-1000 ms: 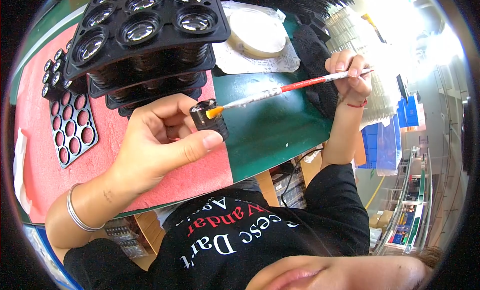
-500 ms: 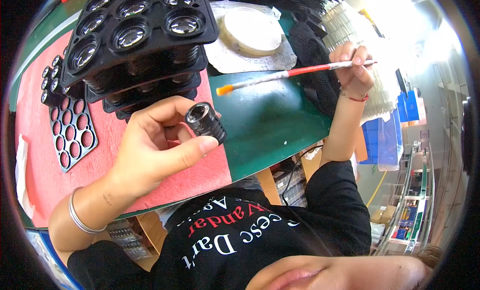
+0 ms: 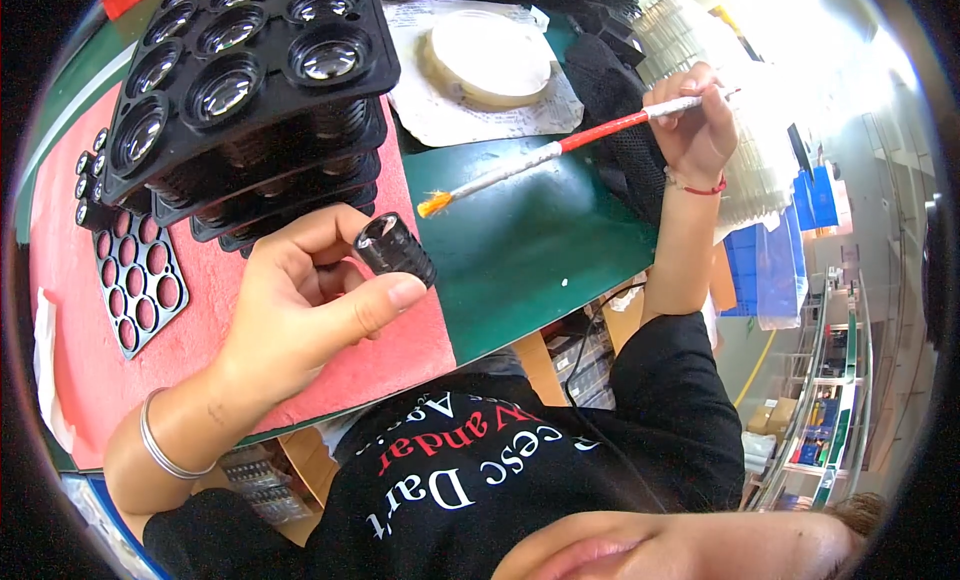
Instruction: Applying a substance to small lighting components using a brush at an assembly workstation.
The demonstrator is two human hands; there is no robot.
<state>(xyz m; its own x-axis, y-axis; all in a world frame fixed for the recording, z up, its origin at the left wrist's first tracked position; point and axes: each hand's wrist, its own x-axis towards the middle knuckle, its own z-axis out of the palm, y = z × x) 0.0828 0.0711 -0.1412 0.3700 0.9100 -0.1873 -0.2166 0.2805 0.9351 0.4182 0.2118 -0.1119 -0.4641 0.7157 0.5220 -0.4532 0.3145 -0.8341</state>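
Note:
My left hand (image 3: 295,300) grips a black lens barrel (image 3: 397,252) between thumb and fingers, its glass end tilted up. Pinched in my right hand (image 3: 697,125) is a long thin paintbrush (image 3: 600,133), red in the middle and wrapped in white tape, with frayed yellow bristles. The bristles hang just right of the barrel and a little above it, apart from it. Beyond my left hand rises a stack of black trays (image 3: 250,130), its top one holding several round lenses (image 3: 222,88).
A pink mat (image 3: 400,345) covers the left of the green table (image 3: 530,250). On it lie a black rack with round holes (image 3: 138,280) and several small black barrels (image 3: 92,205). A round whitish dish (image 3: 490,55) rests on paper. Blue bins (image 3: 755,270) stand at right.
The lens barrel has tipped and turned slightly in my left hand. The brush tip has dropped and shifted a little left, and its bristles now look splayed. The whole view has shifted slightly.

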